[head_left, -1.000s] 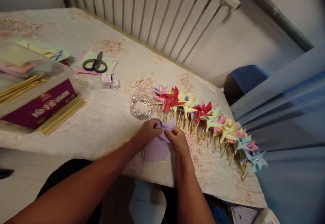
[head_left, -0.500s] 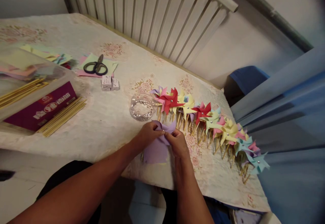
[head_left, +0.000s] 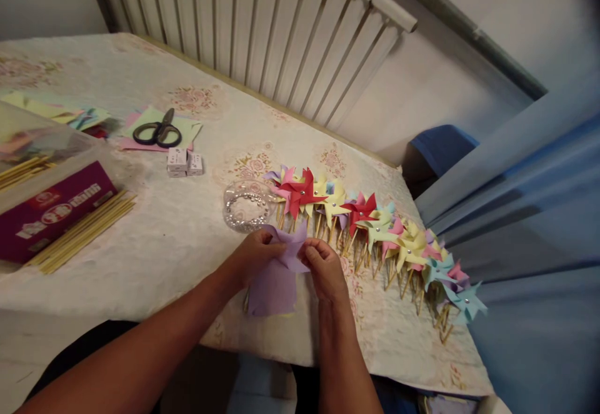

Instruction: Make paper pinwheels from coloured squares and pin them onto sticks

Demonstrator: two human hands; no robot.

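A partly folded purple paper pinwheel is held above the table, its blades bent inward. My left hand is closed on its left side, thumb over the paper. At its right edge, the fingers of my right hand are bent together in a pinch on the paper; the exact grip is partly hidden. Below the pinwheel lies a stack of purple paper squares. Just beyond my left hand stands a round clear case with a ring of small silvery pins.
Finished pinwheels on sticks form a row to the right. On the left are a plastic box, wooden sticks, scissors on coloured paper and small white boxes. A blue curtain hangs at the right.
My right hand has moved from the middle of the pinwheel to its right edge. My left hand keeps its hold, and the paper has opened somewhat. The whole view has shifted slightly.
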